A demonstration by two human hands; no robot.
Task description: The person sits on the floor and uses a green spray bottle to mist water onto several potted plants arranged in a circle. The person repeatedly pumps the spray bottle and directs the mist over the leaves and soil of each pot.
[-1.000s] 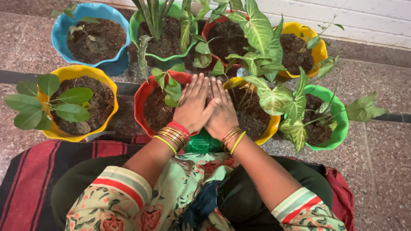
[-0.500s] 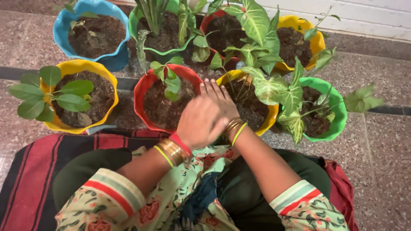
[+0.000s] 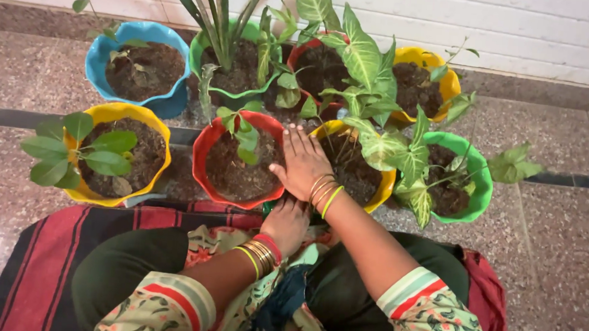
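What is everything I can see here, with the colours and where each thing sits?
Blue pot: one, back row, far left.
Green pots: two, one back row, one front right.
Red pots: two, one front centre, one back row.
Yellow pots: three, front left, back right, front beside the red.
Striped mat: one, red and black, on the stone floor.
Right hand: flat across the front red and yellow pots' rims.
Left hand: low, near the lap, by something green.
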